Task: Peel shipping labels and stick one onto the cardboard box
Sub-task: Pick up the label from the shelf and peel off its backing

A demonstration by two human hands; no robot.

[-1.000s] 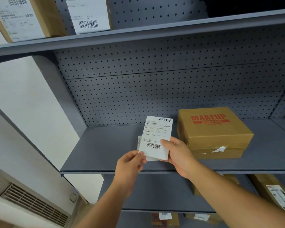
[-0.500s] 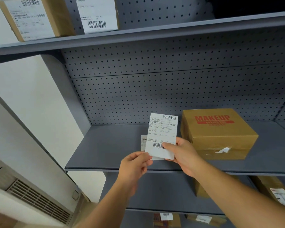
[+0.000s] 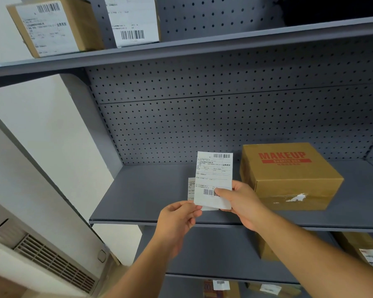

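- My right hand (image 3: 243, 203) still pinches the top shipping label (image 3: 213, 179), just left of the cardboard box (image 3: 289, 177).
- My left hand (image 3: 177, 218) fingers have slid down and pinch the sheet behind (image 3: 191, 188) at its bottom edge.
- The box sits on the shelf (image 3: 149, 196), unchanged.

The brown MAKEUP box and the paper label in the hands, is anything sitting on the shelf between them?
No. In the head view, only bare grey shelf and pegboard show between the label and the MAKEUP box. The right hand holding the label nearly reaches the box.
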